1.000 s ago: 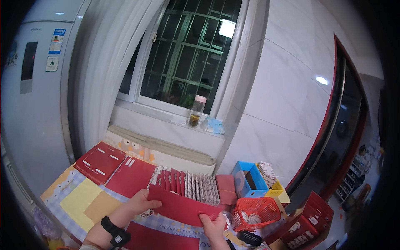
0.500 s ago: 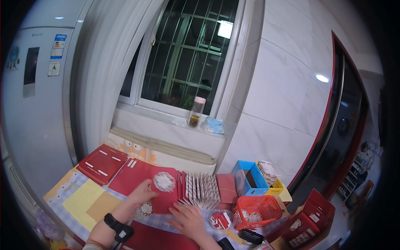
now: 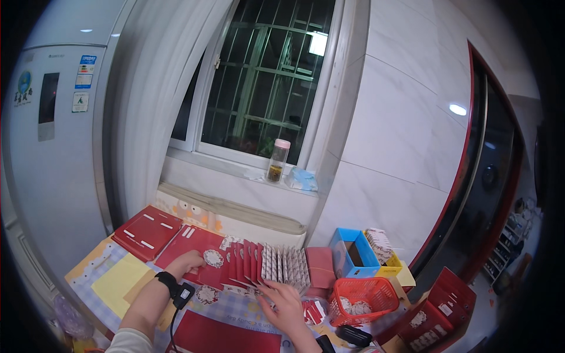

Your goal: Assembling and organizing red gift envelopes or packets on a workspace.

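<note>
The bench [image 3: 112,262] is crowded: an upright row of red and white cards [image 3: 268,265] stands across its middle, and behind it the padded ledge [image 3: 235,215] closes the way. To the right, the blue box [image 3: 353,256] and the red basket [image 3: 362,297] stand close together and block that side. The freest room is at the left, above the flat yellow sheets [image 3: 115,282], and over the red sheet [image 3: 229,338] at the near edge.

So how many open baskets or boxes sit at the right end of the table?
3: a blue box by the wall, a small yellow box beside it, and a red mesh basket in front. Others may be hidden at the frame's lower edge.
</note>
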Demonstrator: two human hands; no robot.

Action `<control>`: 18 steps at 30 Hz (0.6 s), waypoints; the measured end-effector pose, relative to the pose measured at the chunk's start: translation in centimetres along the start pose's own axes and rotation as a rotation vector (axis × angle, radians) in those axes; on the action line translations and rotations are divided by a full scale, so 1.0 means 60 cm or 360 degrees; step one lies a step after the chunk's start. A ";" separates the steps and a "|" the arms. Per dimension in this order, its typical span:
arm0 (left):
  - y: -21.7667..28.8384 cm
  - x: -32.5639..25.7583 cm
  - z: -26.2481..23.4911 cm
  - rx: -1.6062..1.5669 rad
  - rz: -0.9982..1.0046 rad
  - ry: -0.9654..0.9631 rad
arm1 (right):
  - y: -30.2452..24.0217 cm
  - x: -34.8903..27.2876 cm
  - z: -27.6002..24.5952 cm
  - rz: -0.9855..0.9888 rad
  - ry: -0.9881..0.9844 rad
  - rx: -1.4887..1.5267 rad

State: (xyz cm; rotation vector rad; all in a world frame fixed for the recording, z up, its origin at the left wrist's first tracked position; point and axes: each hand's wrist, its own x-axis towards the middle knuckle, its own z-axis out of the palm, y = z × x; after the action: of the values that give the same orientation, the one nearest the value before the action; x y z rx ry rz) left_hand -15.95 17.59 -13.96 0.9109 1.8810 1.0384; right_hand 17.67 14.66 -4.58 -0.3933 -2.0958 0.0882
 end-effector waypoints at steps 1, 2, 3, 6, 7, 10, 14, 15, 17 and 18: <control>0.003 0.003 0.005 0.0002 0.0003 -0.0004 | 0.000 0.000 -0.002 -0.0018 -0.0017 -0.0007; 0.003 0.006 0.010 -0.0022 -0.0055 -0.0031 | -0.001 0.001 -0.005 -0.0017 -0.0014 -0.0012; 0.003 0.009 0.014 -0.0048 -0.0115 -0.0054 | -0.002 0.002 -0.006 -0.0020 -0.0016 0.0004; 0.001 0.012 0.030 -0.0148 -0.0118 -0.0090 | -0.003 0.004 -0.009 -0.0021 -0.0030 0.0033; 0.005 0.011 0.034 -0.0147 -0.0116 -0.0092 | -0.003 0.004 -0.009 -0.0017 -0.0043 0.0047; 0.025 -0.014 0.045 -0.0292 -0.0157 -0.0147 | -0.002 0.004 -0.013 0.0017 -0.0089 0.0058; 0.016 -0.021 0.030 -0.0330 -0.0126 -0.0074 | 0.002 0.003 -0.008 0.0001 -0.0127 0.0069; -0.002 -0.007 0.018 -0.0361 -0.0165 -0.0072 | 0.001 0.003 -0.004 -0.0005 -0.0183 0.0069; -0.021 0.004 0.004 -0.0342 -0.0161 -0.0038 | 0.003 -0.005 0.018 -0.0009 -0.0242 0.0071; -0.016 0.004 0.007 -0.0355 -0.0170 -0.0060 | 0.011 -0.018 0.039 -0.0042 -0.0328 0.0005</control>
State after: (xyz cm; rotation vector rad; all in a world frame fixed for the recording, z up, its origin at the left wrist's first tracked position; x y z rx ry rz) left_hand -15.86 17.53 -15.03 0.6889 1.7223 1.1314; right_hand 16.41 15.14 -6.85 -0.3675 -2.3029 0.1204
